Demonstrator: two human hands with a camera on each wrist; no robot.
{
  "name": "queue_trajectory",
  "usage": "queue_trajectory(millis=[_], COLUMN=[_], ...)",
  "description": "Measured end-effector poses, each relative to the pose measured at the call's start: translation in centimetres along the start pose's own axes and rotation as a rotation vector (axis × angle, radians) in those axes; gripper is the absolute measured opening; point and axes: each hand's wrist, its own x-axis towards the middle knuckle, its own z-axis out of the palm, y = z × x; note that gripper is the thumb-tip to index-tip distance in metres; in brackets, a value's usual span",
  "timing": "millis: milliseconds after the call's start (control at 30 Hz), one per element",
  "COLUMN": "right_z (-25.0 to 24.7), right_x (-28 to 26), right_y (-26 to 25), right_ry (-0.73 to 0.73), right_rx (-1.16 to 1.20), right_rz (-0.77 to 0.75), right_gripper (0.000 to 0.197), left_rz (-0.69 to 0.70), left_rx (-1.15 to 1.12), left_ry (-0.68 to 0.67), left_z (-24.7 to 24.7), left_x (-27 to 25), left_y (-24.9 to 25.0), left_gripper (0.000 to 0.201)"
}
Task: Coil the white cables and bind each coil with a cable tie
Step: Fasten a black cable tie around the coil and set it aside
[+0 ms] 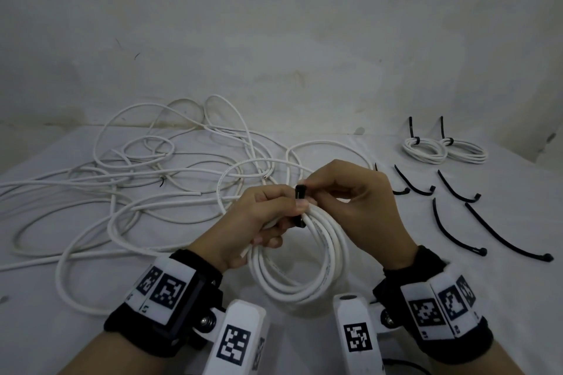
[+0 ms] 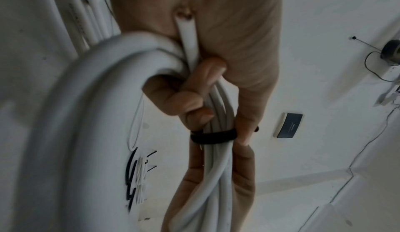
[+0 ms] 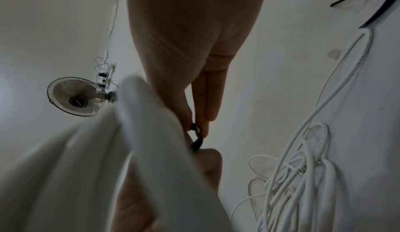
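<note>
A coil of white cable (image 1: 300, 265) stands in front of me, above the table. My left hand (image 1: 265, 216) grips the top of the coil (image 2: 218, 112), fingers curled round the strands. A black cable tie (image 1: 300, 196) is wrapped round the strands (image 2: 213, 135) just past my left fingers. My right hand (image 1: 344, 192) pinches the free end of the tie (image 3: 195, 128) between thumb and forefinger, right above the coil (image 3: 140, 150).
Loose white cables (image 1: 146, 167) sprawl in a tangle over the left and middle of the white table (image 1: 457, 289). Two bound coils (image 1: 444, 149) lie at the back right. Several spare black ties (image 1: 457, 222) lie to the right of my hands.
</note>
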Motion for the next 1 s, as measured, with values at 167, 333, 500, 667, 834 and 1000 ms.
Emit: queue_trajectory(millis=[167,333,500,667,834,1000], right_z=[-0.4,-0.8,-0.6,-0.3,-0.4,-0.2], right_x=[0.1,0.2,0.4,0.3,0.4,0.4], right_y=[-0.2,-0.9,-0.7,-1.0,-1.3,-1.2], right_ry=[-0.061,-0.101,-0.085,0.027,0.137,0.164], right_rx=[-0.048,-0.011,-0.125,-0.229,-0.249,-0.187], right_rz=[0.039,0.031,-0.065,-0.147,-0.133,-0.042], right_gripper=[0.018,0.013,0.006,0.010,0.012,0.010], left_rz=[-0.021,-0.013,-0.016,-0.010,0.031,0.085], left_rx=[0.036,0.125,0.173,0.170,0.199,0.207], left_ry=[0.046,0.091,0.086,0.088,0.092,0.204], left_z=[0.5,0.8,0.9,1.0,1.4,1.5], left_x=[-0.1,-0.4,-0.5,-0.4,-0.4,-0.1], left_y=[0.0,0.5,0.5,0.6,0.9,0.5], left_gripper=[0.009,0.020,0.012,0.011,0.014,0.018])
